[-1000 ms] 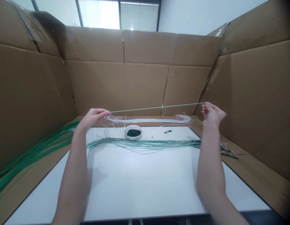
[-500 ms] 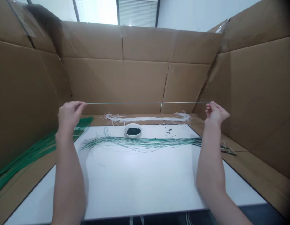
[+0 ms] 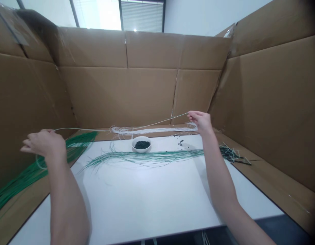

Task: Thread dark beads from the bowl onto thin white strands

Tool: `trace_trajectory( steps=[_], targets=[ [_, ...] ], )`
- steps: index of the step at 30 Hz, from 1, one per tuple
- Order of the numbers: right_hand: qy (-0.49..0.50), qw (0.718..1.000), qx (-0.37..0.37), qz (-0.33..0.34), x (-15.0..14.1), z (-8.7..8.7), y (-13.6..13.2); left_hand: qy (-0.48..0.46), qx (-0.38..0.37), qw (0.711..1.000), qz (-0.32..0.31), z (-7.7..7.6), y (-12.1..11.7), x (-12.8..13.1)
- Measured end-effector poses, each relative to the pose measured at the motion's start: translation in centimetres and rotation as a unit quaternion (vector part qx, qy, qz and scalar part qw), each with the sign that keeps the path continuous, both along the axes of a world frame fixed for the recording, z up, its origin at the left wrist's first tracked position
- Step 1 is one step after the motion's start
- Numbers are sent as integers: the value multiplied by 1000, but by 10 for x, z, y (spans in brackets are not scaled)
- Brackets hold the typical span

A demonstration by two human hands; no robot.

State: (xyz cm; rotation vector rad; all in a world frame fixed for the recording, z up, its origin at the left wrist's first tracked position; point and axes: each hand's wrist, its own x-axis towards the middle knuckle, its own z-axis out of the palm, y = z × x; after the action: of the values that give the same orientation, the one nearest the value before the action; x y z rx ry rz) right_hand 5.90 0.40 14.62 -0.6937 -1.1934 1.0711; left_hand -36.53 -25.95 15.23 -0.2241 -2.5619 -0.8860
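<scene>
A thin pale strand (image 3: 147, 124) stretches between my two hands above the white table (image 3: 152, 197). My left hand (image 3: 44, 143) is closed on its left end, out over the green strands (image 3: 24, 173) lying at the left; the strand curls in a loop around that hand. My right hand (image 3: 200, 121) pinches the right end, above the far right of the table. Under the strand lie a bundle of white strands (image 3: 157, 129), a small white bowl of dark beads (image 3: 141, 144) and a spread of green strands (image 3: 149, 156).
Tall cardboard walls (image 3: 121, 92) enclose the table on the left, back and right. A few loose dark beads (image 3: 181, 143) lie near the bowl. Cut strand ends (image 3: 231, 154) lie off the table's right edge on cardboard.
My left hand has swung out left and down with its end of the strand. My right hand has moved left, so the strand now sags and curves instead of being taut and level.
</scene>
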Motion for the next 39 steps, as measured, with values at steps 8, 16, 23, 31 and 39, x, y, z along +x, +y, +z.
trace_trajectory(
  steps=[8, 16, 23, 31, 39],
  targets=[
    [-97, 980, 88, 149, -119, -23, -84, 199, 165, 939, -227, 31, 20, 64],
    [-117, 976, 106, 148, -122, -33, -98, -97, 98, 681, -719, -8, 88, 175],
    [-218, 958, 90, 165, -129, -39, -85, -67, 65, 756, -648, -29, 108, 157],
    [-265, 912, 45, 311, -170, -75, -66, -125, 29, 745, -655, -53, 117, 114],
    [-232, 938, 42, 252, -171, -74, -69, -126, 25, 730, -671, -51, 116, 113]
  ],
)
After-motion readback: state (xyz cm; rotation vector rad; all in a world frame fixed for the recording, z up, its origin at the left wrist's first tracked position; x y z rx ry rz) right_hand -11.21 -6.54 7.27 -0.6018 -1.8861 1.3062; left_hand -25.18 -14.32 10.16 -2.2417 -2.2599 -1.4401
